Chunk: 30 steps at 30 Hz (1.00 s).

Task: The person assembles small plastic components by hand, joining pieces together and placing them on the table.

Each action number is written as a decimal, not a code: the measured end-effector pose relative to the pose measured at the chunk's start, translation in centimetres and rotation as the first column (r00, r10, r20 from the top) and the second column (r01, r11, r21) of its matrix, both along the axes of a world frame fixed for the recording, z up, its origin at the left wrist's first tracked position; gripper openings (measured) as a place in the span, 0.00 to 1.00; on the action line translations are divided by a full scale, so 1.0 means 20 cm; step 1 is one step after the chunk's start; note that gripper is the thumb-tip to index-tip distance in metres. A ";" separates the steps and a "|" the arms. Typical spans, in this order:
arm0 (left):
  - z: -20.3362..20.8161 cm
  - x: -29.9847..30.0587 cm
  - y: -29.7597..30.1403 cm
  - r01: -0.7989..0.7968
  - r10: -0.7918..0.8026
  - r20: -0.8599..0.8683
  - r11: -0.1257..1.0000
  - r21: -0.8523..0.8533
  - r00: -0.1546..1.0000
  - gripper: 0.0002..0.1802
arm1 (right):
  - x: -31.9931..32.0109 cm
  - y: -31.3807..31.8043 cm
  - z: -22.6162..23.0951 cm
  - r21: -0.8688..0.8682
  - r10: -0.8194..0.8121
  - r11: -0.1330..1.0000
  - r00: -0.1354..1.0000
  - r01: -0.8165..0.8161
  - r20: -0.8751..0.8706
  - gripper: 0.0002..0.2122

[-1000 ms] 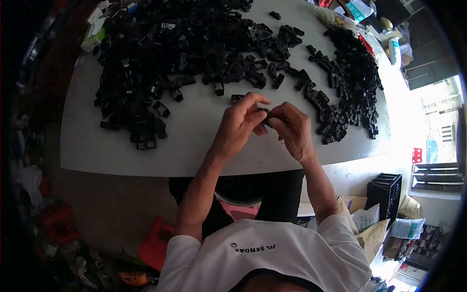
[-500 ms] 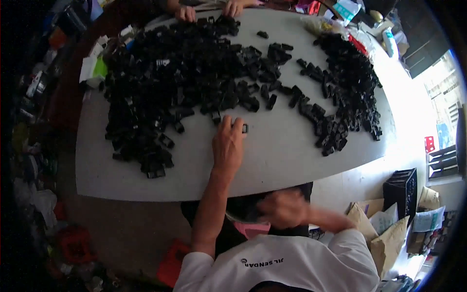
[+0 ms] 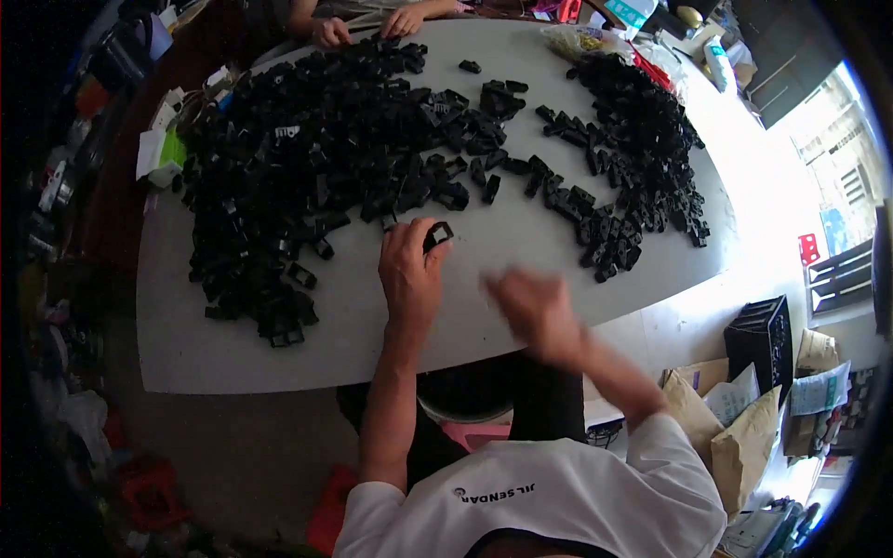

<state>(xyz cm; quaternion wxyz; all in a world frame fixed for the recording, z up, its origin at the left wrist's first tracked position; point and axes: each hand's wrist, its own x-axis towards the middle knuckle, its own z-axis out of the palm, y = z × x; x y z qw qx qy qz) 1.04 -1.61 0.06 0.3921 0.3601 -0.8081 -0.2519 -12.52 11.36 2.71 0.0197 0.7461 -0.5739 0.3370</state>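
My left hand [image 3: 409, 274] rests on the grey table [image 3: 372, 344], its fingertips closed on a small black plastic part [image 3: 438, 233] at the near edge of a big heap of black parts [image 3: 316, 158]. My right hand [image 3: 532, 309] is blurred with motion above the table's front edge, fingers apart, and nothing shows in it. A second heap of black parts [image 3: 633, 158] lies to the right of it.
Another person's hands [image 3: 372, 23] work at the table's far edge. Bottles and bags [image 3: 642, 37] crowd the far right corner. A black crate [image 3: 763, 339] and paper sacks [image 3: 735, 428] stand on the floor at my right. Clutter lines the left side.
My right hand has come up from my lap to the table's front edge. My left hand has stayed at the heap's edge and now pinches one black part.
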 end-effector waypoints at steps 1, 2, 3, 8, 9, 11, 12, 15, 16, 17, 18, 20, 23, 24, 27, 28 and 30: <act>0.00 0.00 0.01 0.000 0.000 0.004 1.000 0.008 1.000 0.18 | -0.07 -0.14 -0.02 0.051 -0.164 0.985 0.986 0.165 -0.024 0.14; 0.00 0.00 0.02 -0.021 0.022 -0.010 0.998 0.057 1.000 0.17 | -0.14 -0.26 -0.04 0.109 -0.234 0.966 0.972 0.236 -0.031 0.13; 0.01 -0.01 0.01 -0.042 0.045 -0.025 0.994 0.103 0.999 0.16 | -0.19 -0.36 -0.05 0.163 -0.302 0.938 0.952 0.305 -0.043 0.12; 0.00 -0.03 0.01 -0.044 0.056 -0.129 0.994 0.096 0.990 0.19 | -0.31 -0.45 -0.18 0.187 -0.404 0.869 0.874 0.459 -0.269 0.11; 0.00 -0.03 0.01 -0.039 0.051 -0.129 0.995 0.095 0.990 0.18 | -0.31 -0.44 -0.19 0.180 -0.408 0.863 0.861 0.472 -0.304 0.10; -0.02 -0.01 0.00 -0.020 0.029 -0.142 0.998 0.064 0.989 0.18 | -0.31 -0.42 -0.21 0.175 -0.411 0.871 0.877 0.458 -0.250 0.09; -0.01 0.00 0.01 -0.012 0.019 -0.142 0.999 0.048 0.990 0.18 | -0.31 -0.42 -0.23 0.138 -0.413 0.880 0.876 0.454 -0.248 0.09; 0.01 0.01 0.05 0.013 0.000 -0.146 0.996 0.083 0.989 0.18 | -0.34 -0.41 -0.26 0.140 -0.400 0.876 0.858 0.461 -0.320 0.09; 0.01 -0.02 0.05 -0.004 0.020 -0.116 0.991 0.132 0.993 0.18 | -0.36 -0.40 -0.27 0.160 -0.386 0.892 0.897 0.423 -0.218 0.10; 0.01 -0.02 0.05 0.008 0.008 -0.121 0.991 0.133 0.993 0.18 | -0.35 -0.40 -0.26 0.180 -0.352 0.914 0.931 0.364 -0.099 0.10; 0.01 -0.01 0.04 0.022 0.000 -0.137 0.987 0.159 0.991 0.18 | -0.36 -0.38 -0.23 0.216 -0.393 0.899 0.920 0.381 0.014 0.11; -0.01 -0.01 0.05 0.014 0.011 -0.125 0.981 0.195 0.992 0.17 | -0.50 -0.37 -0.23 0.064 -0.528 0.848 0.850 0.527 -0.004 0.13; -0.07 0.00 0.00 0.166 -0.062 -0.348 0.946 0.279 0.935 0.17 | -0.42 -0.29 0.08 -0.011 -0.348 0.910 0.776 0.415 0.526 0.14; -0.06 -0.02 0.01 0.214 -0.094 -0.385 0.935 0.283 0.918 0.17 | -0.37 -0.27 0.13 -0.081 -0.257 0.936 0.824 0.342 0.506 0.14; -0.03 -0.06 0.02 0.252 -0.103 -0.385 0.899 0.359 0.917 0.17 | -0.19 -0.22 0.17 -0.016 -0.048 0.998 0.930 0.057 0.365 0.13; -0.01 -0.06 0.03 0.231 -0.072 -0.372 0.886 0.402 0.925 0.16 | -0.15 -0.24 0.14 -0.020 -0.016 0.999 0.924 0.025 0.383 0.13; -0.01 -0.05 0.03 0.240 -0.049 -0.372 0.839 0.488 0.927 0.14 | -0.09 -0.25 0.06 0.043 0.020 0.998 0.902 -0.043 0.432 0.13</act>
